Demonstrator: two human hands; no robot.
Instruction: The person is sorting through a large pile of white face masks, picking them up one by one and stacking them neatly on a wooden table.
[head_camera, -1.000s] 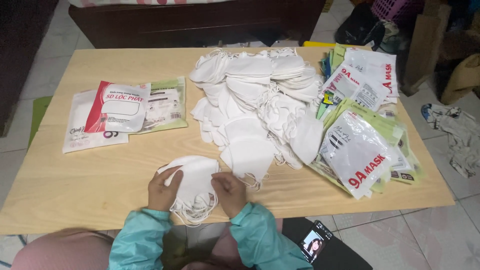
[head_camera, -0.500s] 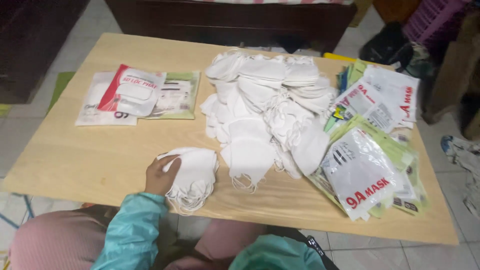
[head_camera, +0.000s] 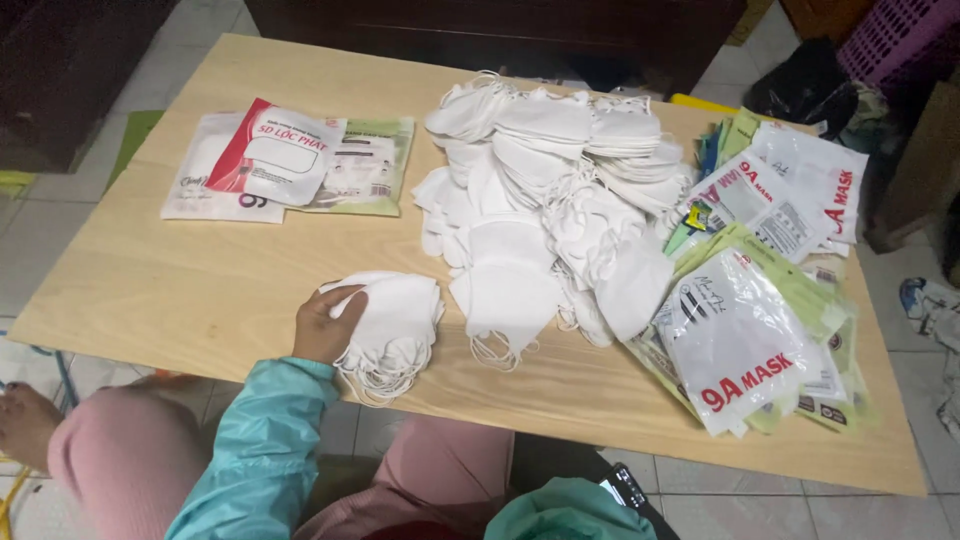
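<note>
Gone from the tabletop (head_camera: 180, 290) since a second ago is the right hand; only a teal sleeve bunched at the bottom edge shows now, so whether its fingers are apart or together I cannot tell. Holding on alone is the left hand (head_camera: 325, 325), as it was half a second back.

Take the big heap of loose white masks (head_camera: 550, 200) in the middle of the tabletop as the landmark. Well to its left, towards the far edge, lie three flat packets (head_camera: 285, 160), overlapping, the top one red and white, a green-edged one tucked beneath on the side nearer the heap. Nearer than those, just left of the heap's front corner, sits the small stack of white masks (head_camera: 395, 320). Left hand is on it now: fingers curled together round the stack's left edge, thumb on top, clamped on the masks. Ear loops spill off the stack over the near edge of the tabletop. Stack and heap lie just beside each other, barely apart.

Right of the heap, a spread of printed mask pouches (head_camera: 745, 340), white and green, fans out to the tabletop's right edge, some touching the heap.
</note>
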